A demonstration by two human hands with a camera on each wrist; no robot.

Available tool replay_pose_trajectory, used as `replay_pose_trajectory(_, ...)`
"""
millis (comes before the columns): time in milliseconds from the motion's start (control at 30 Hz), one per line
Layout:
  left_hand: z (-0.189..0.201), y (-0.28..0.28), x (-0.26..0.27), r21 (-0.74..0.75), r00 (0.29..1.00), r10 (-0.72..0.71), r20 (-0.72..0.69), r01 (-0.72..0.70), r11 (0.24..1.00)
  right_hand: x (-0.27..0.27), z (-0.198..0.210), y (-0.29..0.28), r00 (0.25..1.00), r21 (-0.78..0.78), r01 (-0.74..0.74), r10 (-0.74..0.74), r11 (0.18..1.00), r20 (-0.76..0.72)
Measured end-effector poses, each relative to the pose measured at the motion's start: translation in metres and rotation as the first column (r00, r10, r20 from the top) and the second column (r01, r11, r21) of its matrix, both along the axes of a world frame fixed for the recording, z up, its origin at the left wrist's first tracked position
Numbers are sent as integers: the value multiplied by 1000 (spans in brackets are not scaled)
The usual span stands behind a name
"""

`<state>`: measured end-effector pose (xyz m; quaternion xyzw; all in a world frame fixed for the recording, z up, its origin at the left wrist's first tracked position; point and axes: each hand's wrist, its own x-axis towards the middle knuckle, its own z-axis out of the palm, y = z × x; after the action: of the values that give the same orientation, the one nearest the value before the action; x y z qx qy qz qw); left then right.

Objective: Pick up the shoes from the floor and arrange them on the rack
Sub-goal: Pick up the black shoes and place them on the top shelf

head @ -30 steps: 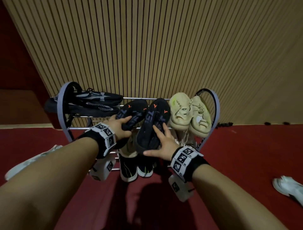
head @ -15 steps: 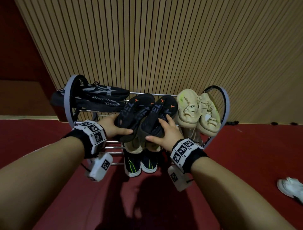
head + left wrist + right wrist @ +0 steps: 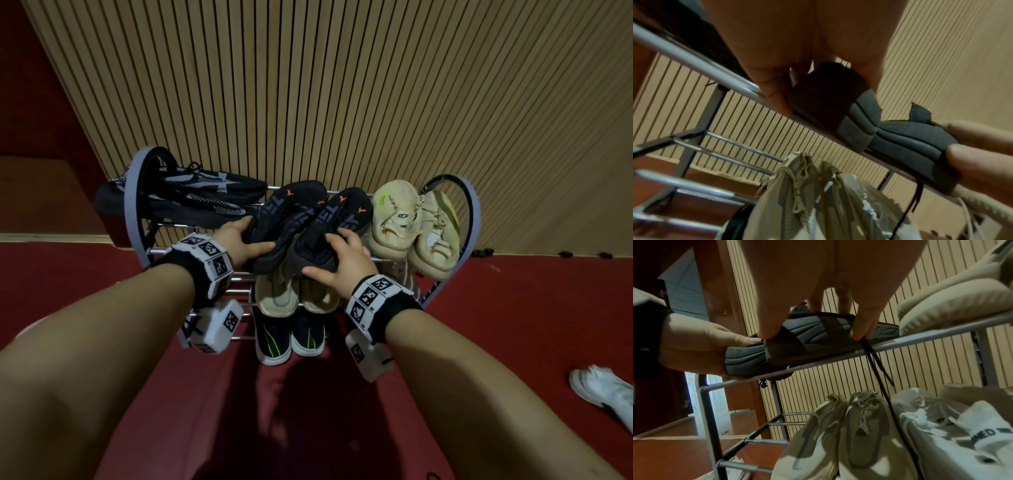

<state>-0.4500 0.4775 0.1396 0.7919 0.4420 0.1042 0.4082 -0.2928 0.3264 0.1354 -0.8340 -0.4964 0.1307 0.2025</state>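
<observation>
Two black sneakers with orange marks lie side by side on the top tier of the metal shoe rack, toes toward the wall. My left hand grips the heel of the left black sneaker. My right hand grips the heel of the right black sneaker, thumb on one side and fingers on the other. The heels rest on the front rail. A black lace hangs below that rail.
On the top tier, dark grey sneakers lie at the left and cream sneakers at the right. Beige sneakers sit on the tier below, black-and-green shoes lower down. A white shoe lies on the red floor at right.
Both hands have pushed the black sneakers up and back onto the top tier, closer together. My view has shifted a little to the left.
</observation>
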Motion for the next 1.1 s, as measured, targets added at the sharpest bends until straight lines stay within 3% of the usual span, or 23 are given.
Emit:
replay_pose_trajectory(233,-7,4,-12,-73,992,-105,-63,100,992,6,-5,-3,997,41,-46,43,998,59)
replay_pose_trajectory(567,-7,7,4,75,965,-152,-215,172,982,22,-6,7,998,-26,-43,44,999,49)
replay_pose_trajectory(700,-7,2,4,125,959,-133,-248,168,978,17,-5,6,999,-66,-17,20,998,37)
replay_pose_trajectory(933,-16,-6,-19,172,967,-86,-238,129,977,-10,-10,-9,983,-151,89,-62,985,171)
replay_pose_trajectory(1100,-18,-9,-59,194,955,-25,-296,86,977,-43,-34,-19,965,-100,156,-130,983,229)
